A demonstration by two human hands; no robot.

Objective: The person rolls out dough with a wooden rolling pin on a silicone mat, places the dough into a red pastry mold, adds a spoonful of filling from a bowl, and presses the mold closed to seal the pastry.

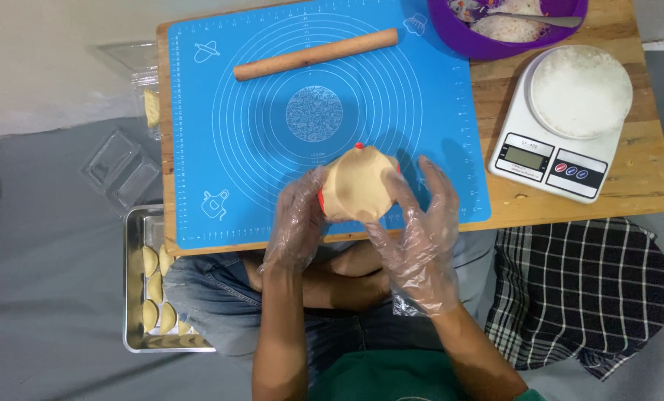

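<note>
A pale dough sheet [358, 186] lies over a red press mould [321, 199], of which only bits of red rim show. My left hand [295, 223], in a clear plastic glove, holds the mould's left side. My right hand [421, 230], gloved too, cups the dough from the right and below. Both hover over the near edge of a blue silicone baking mat [250, 141] on a low wooden table [636, 186].
A wooden rolling pin [315, 53] lies at the mat's far side. A purple bowl [506, 18] of filling with a spoon stands at the back. A white kitchen scale [555, 160] carries a floured plate [581, 90]. A metal tray [135, 297] with folded dumplings sits lower left, clear plastic boxes [120, 167] beside it.
</note>
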